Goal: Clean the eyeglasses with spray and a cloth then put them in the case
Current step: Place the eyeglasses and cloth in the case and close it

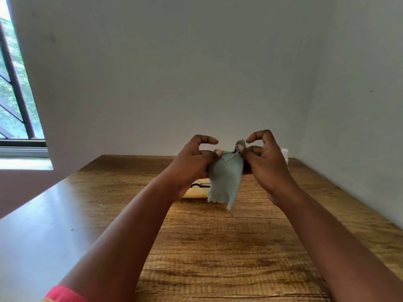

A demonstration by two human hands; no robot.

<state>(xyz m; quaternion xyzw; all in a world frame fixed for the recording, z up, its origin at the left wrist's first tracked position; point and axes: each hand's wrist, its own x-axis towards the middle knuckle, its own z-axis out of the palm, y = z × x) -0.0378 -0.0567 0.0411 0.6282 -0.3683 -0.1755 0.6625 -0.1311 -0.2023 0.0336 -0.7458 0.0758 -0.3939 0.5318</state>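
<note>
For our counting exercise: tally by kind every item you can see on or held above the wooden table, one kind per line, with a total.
Grey-green cloth, pinched by the left hand and the right hand: 1
Cream case, partly hidden, lying on the table: 1
Dark eyeglasses, barely visible at the case: 1
White object behind the right hand, kind unclear: 1
Total: 4

Cloth (225,177) hangs between left hand (192,164) and right hand (265,163), above the table (218,247). Case (196,191) on table behind the cloth, glasses (199,185) in it. Bottle (284,153) behind right hand. Window (15,94) far left.
</note>
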